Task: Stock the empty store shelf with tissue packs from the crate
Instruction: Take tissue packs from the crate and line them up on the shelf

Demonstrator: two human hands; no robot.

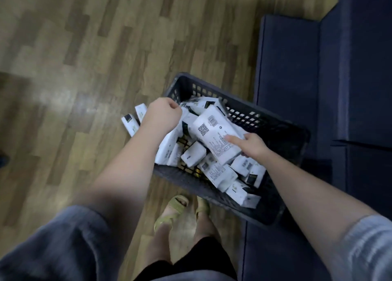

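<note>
A dark plastic crate (282,130) stands below me, holding several white tissue packs (218,172) in a loose heap. My right hand (251,146) grips the near end of one large pack (216,134), which lies with its barcode and QR code facing up. My left hand (163,113) hovers over the crate's left rim with fingers curled; whether it holds a pack is hidden. Two more packs (132,120) lie on the floor just left of the crate. The shelf is out of view.
Wooden floor (84,68) spreads to the left and ahead. Dark blue furniture (297,64) stands right of and behind the crate. My own feet in yellow sandals (180,208) stand just in front of the crate.
</note>
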